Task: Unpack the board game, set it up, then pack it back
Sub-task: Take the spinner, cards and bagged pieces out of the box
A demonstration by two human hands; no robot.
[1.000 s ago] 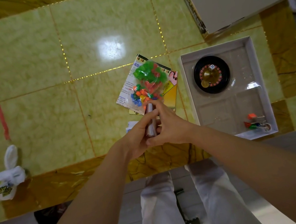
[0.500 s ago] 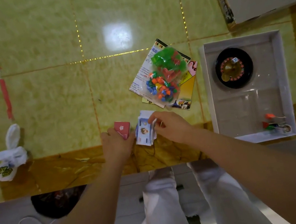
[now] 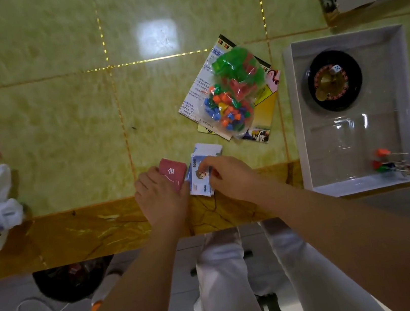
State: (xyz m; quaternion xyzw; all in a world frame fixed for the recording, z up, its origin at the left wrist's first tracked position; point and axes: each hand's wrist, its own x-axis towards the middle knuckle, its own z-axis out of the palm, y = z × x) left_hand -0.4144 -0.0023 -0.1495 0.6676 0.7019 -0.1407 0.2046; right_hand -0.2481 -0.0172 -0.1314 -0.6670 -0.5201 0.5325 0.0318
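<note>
**Q:** What does the head view show?

**A:** It looks down onto a green tiled table (image 3: 60,123). An open white box tray (image 3: 296,115) sits on it, and everything else is placed from that tray. In the tray's far end is a roulette wheel (image 3: 335,80) with a die (image 3: 336,68) on it. Just left of the tray, a clear bag of coloured pieces (image 3: 232,95) lies on a rule leaflet (image 3: 195,95).

**Q:** Where are the hands?

**A:** Both are left of the tray's near corner. The left hand (image 3: 161,196), farther from the tray, holds a red card deck (image 3: 173,173) with its fingers curled over the near half. The far half of the deck shows beyond the fingertips. The right hand (image 3: 231,175), between deck and tray, pinches a stack of play money (image 3: 202,179) by the edge nearest the tray. The notes spread away from its fingers, touching or almost touching the deck.

**Q:** Why hold them side by side?

**A:** Probably to sort them. Each hand keeps its own pile, so cards and notes go down as separate stacks for setup.
</note>
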